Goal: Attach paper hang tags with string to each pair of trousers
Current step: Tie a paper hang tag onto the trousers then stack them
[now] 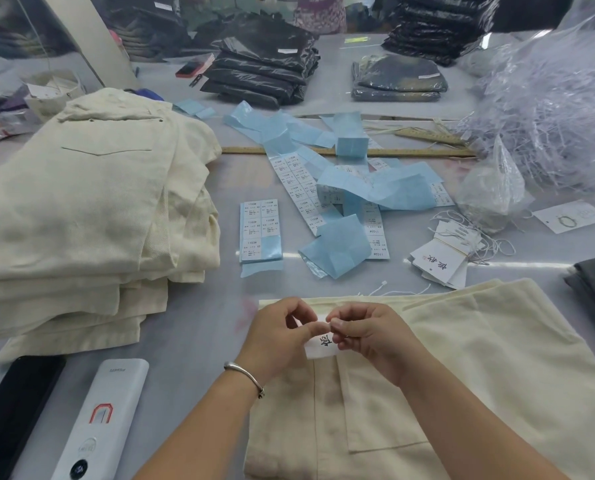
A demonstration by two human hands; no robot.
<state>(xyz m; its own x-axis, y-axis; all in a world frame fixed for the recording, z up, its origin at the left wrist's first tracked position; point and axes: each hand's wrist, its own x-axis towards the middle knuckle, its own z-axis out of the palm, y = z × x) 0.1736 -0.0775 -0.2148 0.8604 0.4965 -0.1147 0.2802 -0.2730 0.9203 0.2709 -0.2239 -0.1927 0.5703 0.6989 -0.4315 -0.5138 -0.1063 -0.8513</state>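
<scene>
The string could slip out of the fingers before it is fastened, because it is so thin. Then the tag (318,346) would come loose from the trousers (445,375). The tag could also bend or tear if it is pulled too hard.

The tag lies on top of the trousers, near their top edge. It sits right between the two hands. The left hand (278,332) has its thumb and fingers curled in and pinches the tag's top. The right hand (365,336) pinches there too, fingertips almost touching the left thumb. The string itself is too small to see here.

More tags (441,258) wait beyond the trousers, well apart. Another pile (81,209) is left of the trousers.
</scene>
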